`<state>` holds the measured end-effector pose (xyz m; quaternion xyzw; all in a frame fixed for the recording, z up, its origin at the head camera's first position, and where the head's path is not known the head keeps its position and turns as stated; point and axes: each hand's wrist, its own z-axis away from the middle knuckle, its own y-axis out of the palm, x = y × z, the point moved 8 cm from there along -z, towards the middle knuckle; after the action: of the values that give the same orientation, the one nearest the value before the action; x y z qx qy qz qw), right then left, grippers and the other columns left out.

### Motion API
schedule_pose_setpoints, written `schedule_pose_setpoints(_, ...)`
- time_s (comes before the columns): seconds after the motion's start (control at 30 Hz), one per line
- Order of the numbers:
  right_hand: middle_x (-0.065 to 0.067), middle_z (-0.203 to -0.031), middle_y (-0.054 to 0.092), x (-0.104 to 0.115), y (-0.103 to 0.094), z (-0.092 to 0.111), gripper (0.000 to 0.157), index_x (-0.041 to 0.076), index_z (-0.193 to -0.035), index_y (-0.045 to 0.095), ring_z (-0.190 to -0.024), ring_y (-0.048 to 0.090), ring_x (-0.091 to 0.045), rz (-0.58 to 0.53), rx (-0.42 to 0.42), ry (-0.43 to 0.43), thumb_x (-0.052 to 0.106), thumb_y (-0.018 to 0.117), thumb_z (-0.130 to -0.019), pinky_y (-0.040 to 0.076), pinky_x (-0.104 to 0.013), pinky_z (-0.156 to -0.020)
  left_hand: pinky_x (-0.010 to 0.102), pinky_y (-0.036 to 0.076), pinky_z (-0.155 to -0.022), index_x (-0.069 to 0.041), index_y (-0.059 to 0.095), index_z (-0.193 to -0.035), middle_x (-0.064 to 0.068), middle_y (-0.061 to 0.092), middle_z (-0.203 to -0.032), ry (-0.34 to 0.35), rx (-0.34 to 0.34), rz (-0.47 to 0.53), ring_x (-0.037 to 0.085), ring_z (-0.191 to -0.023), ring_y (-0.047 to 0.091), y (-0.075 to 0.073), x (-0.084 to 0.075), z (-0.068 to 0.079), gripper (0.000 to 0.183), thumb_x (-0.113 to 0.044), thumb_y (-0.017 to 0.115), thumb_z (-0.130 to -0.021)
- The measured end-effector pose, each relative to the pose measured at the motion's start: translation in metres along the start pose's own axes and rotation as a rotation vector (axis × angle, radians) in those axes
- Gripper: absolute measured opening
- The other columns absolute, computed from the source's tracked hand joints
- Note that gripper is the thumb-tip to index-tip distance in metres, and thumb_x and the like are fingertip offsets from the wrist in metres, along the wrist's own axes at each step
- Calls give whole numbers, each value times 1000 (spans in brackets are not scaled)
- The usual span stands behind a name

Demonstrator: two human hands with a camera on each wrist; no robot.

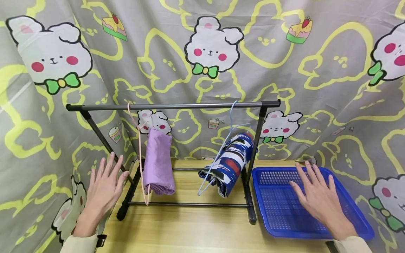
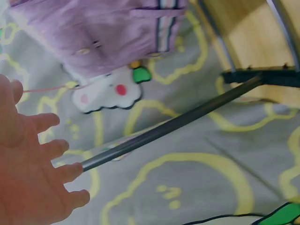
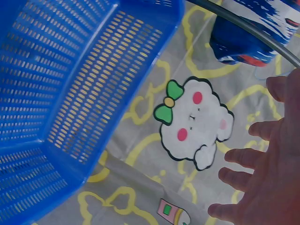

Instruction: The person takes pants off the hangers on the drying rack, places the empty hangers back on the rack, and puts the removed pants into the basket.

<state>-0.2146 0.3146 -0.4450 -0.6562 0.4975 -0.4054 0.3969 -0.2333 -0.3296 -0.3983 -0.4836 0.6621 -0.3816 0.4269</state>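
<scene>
A black metal clothes rack [image 1: 177, 106] stands on the wooden table. From its bar, toward the left, hangs a pink hanger [image 1: 140, 151] with a folded purple garment [image 1: 158, 161] over it; a striped band on this garment [image 2: 164, 28] shows in the left wrist view. Toward the right end, a light blue hanger [image 1: 223, 144] carries a folded garment [image 1: 234, 161] patterned in blue, white and red, tilted. My left hand [image 1: 105, 186] is spread beside the rack's left post, holding nothing. Over the blue basket [image 1: 269, 230], my right hand [image 1: 321, 196] is held with fingers spread and nothing in them.
The perforated basket sits right of the rack on the table [image 1: 190, 232]. A grey curtain [image 1: 177, 84] with rabbit figures and yellow outlines encloses the back and both sides. The rack's lower crossbar [image 1: 196, 204] runs low along its front.
</scene>
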Motion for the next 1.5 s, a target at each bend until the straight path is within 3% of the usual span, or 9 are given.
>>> schedule_pose_setpoints(0.37, -22, -166, 21, 14, -31, 2, 74, 20, -166, 19, -154, 13, -41, -58, -82, -16, 38, 57, -105, -1, -69, -118, 56, -11, -121, -18, 14, -166, 2, -3, -171, 28, -109, 61, 33, -156, -5, -53, -38, 8, 61, -36, 35, -112)
schedule_pose_setpoints(0.63, -23, -158, 37, 39, -64, -4, 65, 14, -160, 37, -146, 32, -46, -211, -249, -88, 27, 64, -102, 14, -64, -120, 59, 8, -123, -13, 29, -163, 12, 17, -170, 143, -279, 194, 38, -155, 15, -84, -88, 15, 59, -31, 48, -110)
schedule_pose_setpoints(0.77, -20, -158, 40, 52, -79, -10, 64, 12, -157, 43, -142, 37, -46, -285, -321, -121, 22, 69, -99, 26, -66, -115, 57, 21, -121, -11, 37, -160, 11, 25, -167, 223, -316, 302, 41, -150, 26, -90, -114, 19, 57, -24, 54, -107)
schedule_pose_setpoints(0.93, -14, -159, 42, 64, -92, -17, 61, 14, -156, 45, -139, 41, -44, -344, -384, -145, 28, 67, -101, 39, -68, -99, 31, 24, -121, -13, 42, -157, 7, 33, -164, 274, -275, 355, 35, -146, 35, -87, -140, 24, 54, -18, 58, -106)
schedule_pose_setpoints(1.07, -11, -157, 46, 75, -100, -24, 59, 11, -152, 50, -137, 44, -42, -373, -453, -193, 45, 58, -104, 43, -53, -106, 35, 25, -121, -16, 38, -160, 5, 34, -164, 291, -174, 406, 31, -147, 35, -76, -158, 30, 59, -11, 57, -104)
schedule_pose_setpoints(1.2, -13, -153, 49, 91, -111, -35, 65, 7, -148, 54, -137, 45, -40, -400, -501, -255, 56, 50, -104, 33, -33, -117, 29, 26, -120, -19, 36, -160, 2, 35, -164, 317, -75, 500, 26, -148, 35, -60, -177, 37, 63, -4, 57, -102)
schedule_pose_setpoints(1.3, -16, -151, 51, 106, -120, -46, 63, 4, -145, 57, -135, 47, -41, -419, -541, -305, 53, 52, -105, 33, -32, -117, 20, 24, -117, -20, 37, -160, 1, 38, -162, 317, -52, 569, 24, -147, 37, -49, -187, 38, 63, -3, 56, -102)
schedule_pose_setpoints(1.4, -19, -148, 53, 116, -129, -56, 59, 2, -140, 60, -131, 49, -43, -427, -596, -348, 49, 54, -105, 36, -33, -115, 23, 25, -119, -20, 38, -159, 1, 41, -160, 301, -39, 636, 23, -146, 39, -38, -195, 34, 60, -4, 55, -104)
schedule_pose_setpoints(1.5, -20, -145, 55, 123, -137, -67, 55, 1, -136, 63, -125, 52, -45, -425, -643, -383, 46, 56, -105, 40, -38, -108, 28, 36, -114, -19, 40, -158, 0, 47, -155, 290, -35, 723, 22, -139, 48, -27, -203, 28, 56, -5, 53, -105)
